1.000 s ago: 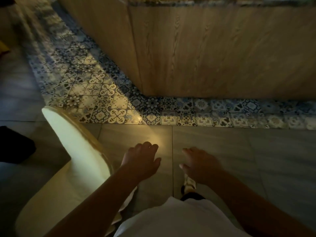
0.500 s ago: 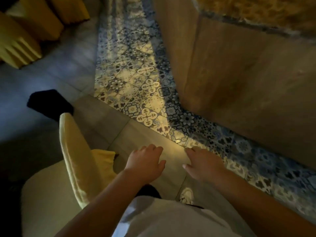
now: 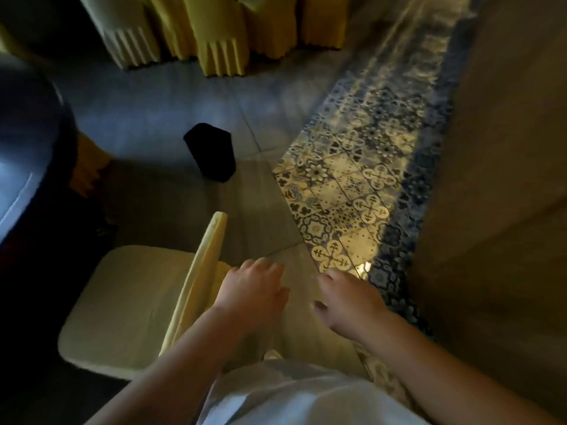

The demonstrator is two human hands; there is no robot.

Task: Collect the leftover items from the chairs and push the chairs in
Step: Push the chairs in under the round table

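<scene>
Both the left hand (image 3: 251,289) and right hand (image 3: 349,302) hang released and empty beside the chair (image 3: 129,305), seemingly ready to push it.

The dark table (image 3: 27,142) at left is blurred and cut off.

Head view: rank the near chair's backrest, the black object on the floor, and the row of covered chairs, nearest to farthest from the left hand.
From the left hand:
1. Near chair's backrest, just to its left.
2. Black object, on the grey floor ahead.
3. Row of covered chairs, along the top edge.
</scene>
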